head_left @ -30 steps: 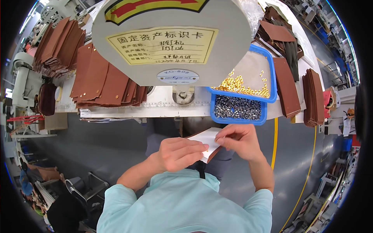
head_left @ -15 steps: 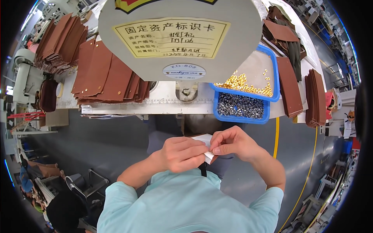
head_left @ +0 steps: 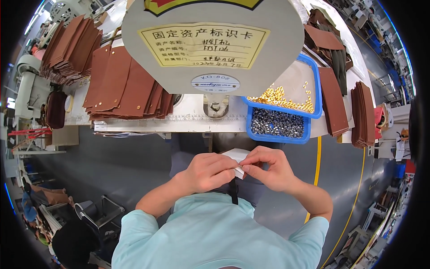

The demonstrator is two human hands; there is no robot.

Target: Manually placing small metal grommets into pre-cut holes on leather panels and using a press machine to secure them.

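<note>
Over my lap, in front of the table, both hands meet at a small white folded piece (head_left: 237,155) that looks like paper or backed sheet. My left hand (head_left: 207,171) grips its left side, fingers bent over it. The thumb and fingertips of my right hand (head_left: 270,167) pinch its right edge close to the left fingertips. Whatever lies between those fingertips is too small to make out, and the piece's underside is hidden.
Ahead stands a grey-white machine head (head_left: 210,49). Brown leather panels (head_left: 123,85) with gold studs lie left of it. To its right, one blue tray (head_left: 319,89) holds gold rings, another (head_left: 277,138) dark metal bits. More brown panels (head_left: 332,101) lie farther right.
Both hands have risen slightly toward the table with the white piece, which has tilted. The brown edge that showed beside it is out of sight. My right fingers have drawn closer together.
</note>
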